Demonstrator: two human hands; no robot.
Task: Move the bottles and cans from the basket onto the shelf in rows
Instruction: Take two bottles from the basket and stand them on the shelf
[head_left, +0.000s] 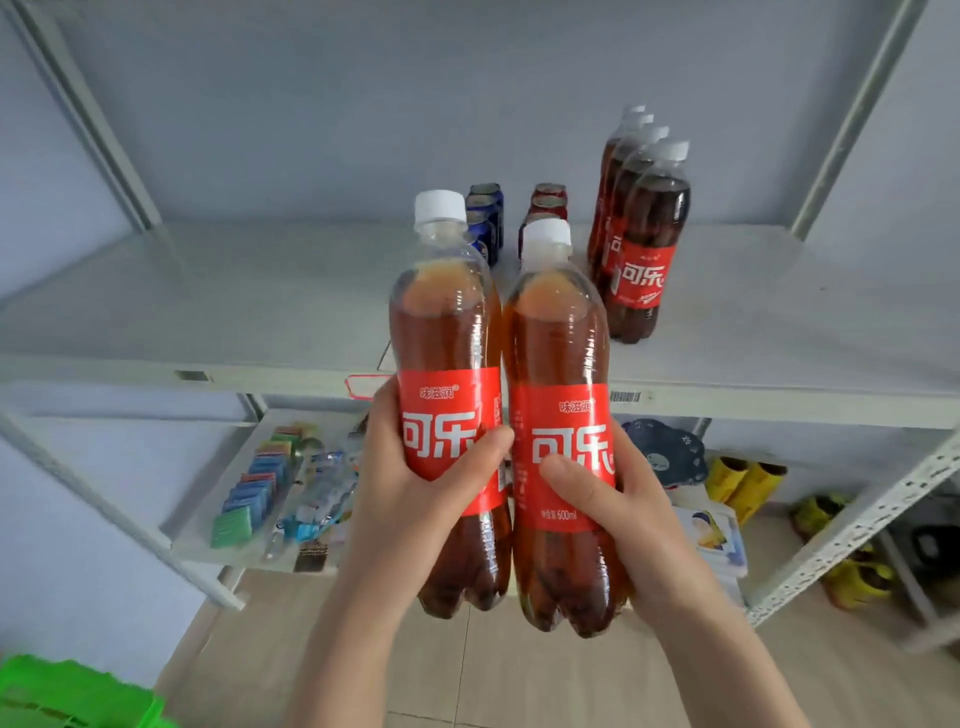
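Observation:
I hold two cola bottles upright, side by side, in front of the shelf's edge. My left hand (410, 488) grips the left cola bottle (447, 332) around its red label. My right hand (618, 499) grips the right cola bottle (556, 353) the same way. Both have white caps. On the white shelf board (208, 301), a row of several cola bottles (644, 244) runs front to back at the right. A row of blue cans (485, 215) and a row of red cans (548, 200) stand behind my bottles. A corner of the green basket (78, 696) shows at bottom left.
Grey metal uprights (847, 130) frame the shelf on both sides. The lower shelf (218, 556) holds coloured packets (254, 488), small items and a dark blue dish (670, 452). Yellow objects (743, 480) lie on the floor at the right. A perforated upright (852, 525) slants at lower right.

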